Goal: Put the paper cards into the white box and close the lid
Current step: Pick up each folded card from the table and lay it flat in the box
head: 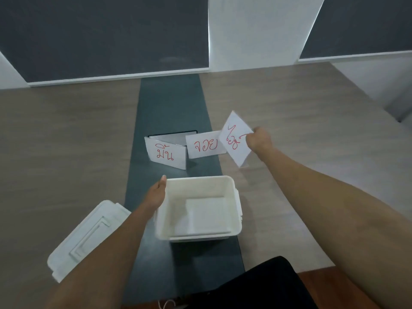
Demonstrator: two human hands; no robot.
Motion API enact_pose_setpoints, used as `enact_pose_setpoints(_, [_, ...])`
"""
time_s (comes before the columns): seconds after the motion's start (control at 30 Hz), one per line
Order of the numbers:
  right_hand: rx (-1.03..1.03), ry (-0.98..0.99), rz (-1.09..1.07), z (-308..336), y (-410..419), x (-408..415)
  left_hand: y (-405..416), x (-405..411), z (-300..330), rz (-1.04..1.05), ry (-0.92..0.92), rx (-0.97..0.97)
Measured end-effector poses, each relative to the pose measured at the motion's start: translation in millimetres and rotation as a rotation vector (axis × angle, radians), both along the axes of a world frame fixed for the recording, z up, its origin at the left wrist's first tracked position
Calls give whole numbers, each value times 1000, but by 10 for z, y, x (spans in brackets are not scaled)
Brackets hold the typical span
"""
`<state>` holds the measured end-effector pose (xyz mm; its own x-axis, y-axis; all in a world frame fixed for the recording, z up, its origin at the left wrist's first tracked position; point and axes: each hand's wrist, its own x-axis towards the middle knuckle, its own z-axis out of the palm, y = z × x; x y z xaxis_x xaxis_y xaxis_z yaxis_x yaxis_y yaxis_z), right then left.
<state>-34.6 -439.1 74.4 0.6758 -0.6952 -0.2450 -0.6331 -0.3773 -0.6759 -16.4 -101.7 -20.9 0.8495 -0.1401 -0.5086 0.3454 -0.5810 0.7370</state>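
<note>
Holding tilted red-lettered card [235,139]; white box [236,221] open.

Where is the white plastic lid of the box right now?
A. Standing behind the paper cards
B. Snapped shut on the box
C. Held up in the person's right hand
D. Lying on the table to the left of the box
D: the white plastic lid lies flat on the wooden table, left of the open white plastic box, while the right hand holds a white paper card with red writing.
</note>
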Motion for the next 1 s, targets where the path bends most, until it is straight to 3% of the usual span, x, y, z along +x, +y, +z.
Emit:
enact_pose_setpoints(0.23, [437,-252,164,377,154,25,100,29,33,8,-21,24])
enact_pose_setpoints(0.4, [743,-65,502,358,273,-16,167,-9,83,47,46,-57])
enact_pose_setpoints(0.6, [805,206,666,184,519,-70,421,170,-255,61,161,-180])
enact_pose_setpoints(0.77, [763,414,797,-51,665,-113,303,5,58,79,203,-237])
enact_pose_setpoints(1.0, [723,549,832,-320,827,-287,308,6,19,133,210,-191])
